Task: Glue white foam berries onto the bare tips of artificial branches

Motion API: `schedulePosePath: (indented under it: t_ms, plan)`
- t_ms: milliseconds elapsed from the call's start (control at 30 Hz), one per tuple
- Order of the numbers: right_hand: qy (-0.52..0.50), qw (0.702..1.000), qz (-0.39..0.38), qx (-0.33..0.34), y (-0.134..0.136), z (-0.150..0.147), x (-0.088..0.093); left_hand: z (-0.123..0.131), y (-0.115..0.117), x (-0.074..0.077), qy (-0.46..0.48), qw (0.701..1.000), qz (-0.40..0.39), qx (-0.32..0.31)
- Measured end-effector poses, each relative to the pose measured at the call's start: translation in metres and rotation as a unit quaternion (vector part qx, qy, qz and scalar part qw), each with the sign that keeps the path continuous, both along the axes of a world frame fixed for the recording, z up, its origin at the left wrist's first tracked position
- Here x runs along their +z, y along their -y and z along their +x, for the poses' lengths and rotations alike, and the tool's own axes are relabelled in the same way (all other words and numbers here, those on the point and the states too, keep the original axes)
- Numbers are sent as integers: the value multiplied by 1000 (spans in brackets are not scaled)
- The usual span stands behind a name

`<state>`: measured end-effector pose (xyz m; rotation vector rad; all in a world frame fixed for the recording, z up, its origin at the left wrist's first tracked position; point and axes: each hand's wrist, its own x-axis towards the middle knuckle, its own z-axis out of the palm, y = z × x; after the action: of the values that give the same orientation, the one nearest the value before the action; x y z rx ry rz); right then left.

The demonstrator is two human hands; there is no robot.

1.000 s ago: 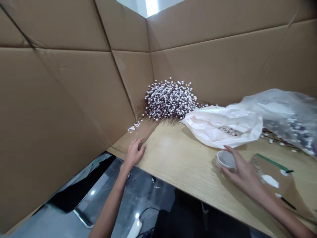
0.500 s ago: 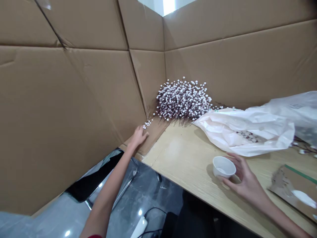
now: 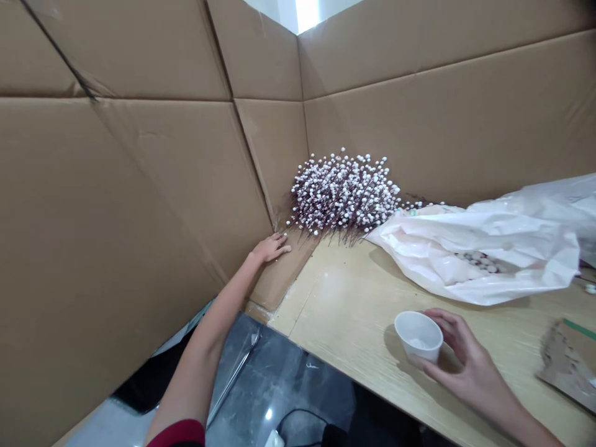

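Observation:
My right hand (image 3: 459,354) holds a small white cup (image 3: 418,338) over the table, thumb on the near side and fingers round the far side. Something pale lies at the cup's bottom, too faint to name. Far to the left, my left hand (image 3: 271,248) rests on a cardboard flap (image 3: 291,267) by the wall, its fingers stretched out and the thumb apart. Just beyond those fingertips lies a heap of dark-stemmed branches with white berries (image 3: 344,192). A speck or two of white shows by the fingertips; what lies beneath the hand is hidden.
A white plastic bag (image 3: 475,248) with more white berries inside lies right of the heap. Brown cardboard with a green edge (image 3: 570,366) sits at the right. Tall cardboard walls (image 3: 162,186) enclose the table's (image 3: 335,310) back and left. A chair and cables are below.
My left hand has moved forward and right, over the spot where loose white berries lay, and its fingers have spread. The right hand still holds the cup, slightly lower in view.

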<state>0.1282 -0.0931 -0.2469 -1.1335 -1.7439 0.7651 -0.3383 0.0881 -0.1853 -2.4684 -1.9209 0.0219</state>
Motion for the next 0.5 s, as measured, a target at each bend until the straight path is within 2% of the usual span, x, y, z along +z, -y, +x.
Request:
schedulePosePath:
  t_ms: [333,500]
  plan:
    - [-10,999,-25,-26,3,4,7,0,-24,-11,0,1000,-4,4]
    - [2,999,-32,-26,5,5,7,0,-24,-6,2,1000,14,4]
